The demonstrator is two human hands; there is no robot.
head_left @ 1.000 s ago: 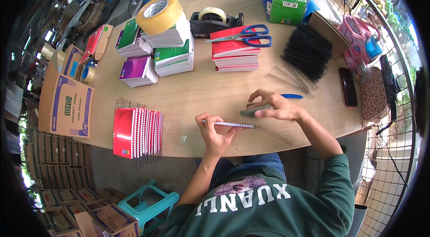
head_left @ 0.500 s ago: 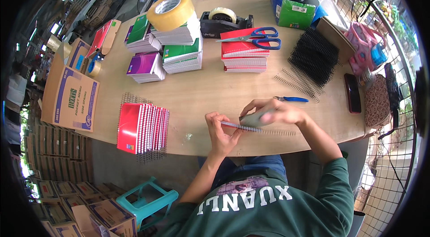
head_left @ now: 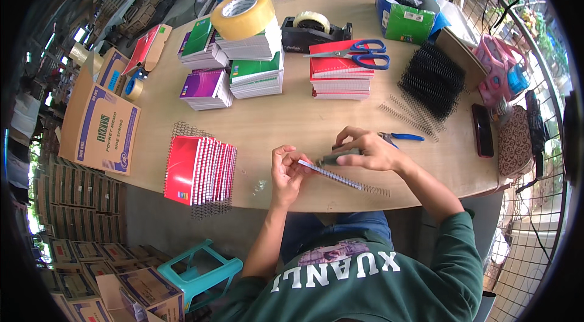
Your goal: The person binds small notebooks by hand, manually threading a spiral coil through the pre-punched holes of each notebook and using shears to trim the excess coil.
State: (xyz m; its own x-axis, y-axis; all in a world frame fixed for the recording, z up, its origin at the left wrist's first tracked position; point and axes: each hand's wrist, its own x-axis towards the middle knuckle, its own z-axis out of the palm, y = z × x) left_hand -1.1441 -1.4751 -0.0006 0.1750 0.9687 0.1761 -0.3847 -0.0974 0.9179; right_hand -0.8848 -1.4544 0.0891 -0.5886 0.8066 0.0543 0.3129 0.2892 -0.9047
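Note:
Near the front edge of the table, my left hand [head_left: 288, 175] pinches one end of a small notebook [head_left: 333, 176], its spine edge facing me. A wire coil [head_left: 376, 190] runs along that edge and sticks out past the far right end. Curled round a dark grey object [head_left: 342, 156], my right hand [head_left: 372, 150] is just above the notebook; the object's kind is unclear. Just beyond that hand lie blue-handled pliers [head_left: 403, 137]. To the left stands a row of red notebooks [head_left: 198, 170] with coils protruding at both ends.
Notebook stacks [head_left: 255, 75] with a tape roll [head_left: 243, 14] stand at the back left. Scissors [head_left: 359, 54] lie on red notebooks [head_left: 340, 81] near a tape dispenser [head_left: 316, 33]. Black coils [head_left: 432, 78], a phone [head_left: 482, 131] and a pouch [head_left: 514, 145] are at right; a carton [head_left: 100, 130] is at left.
The notebook has tilted, its right end now lower. My right hand has moved slightly with the grey object, and less coil sticks out. The whole view has shifted a little.

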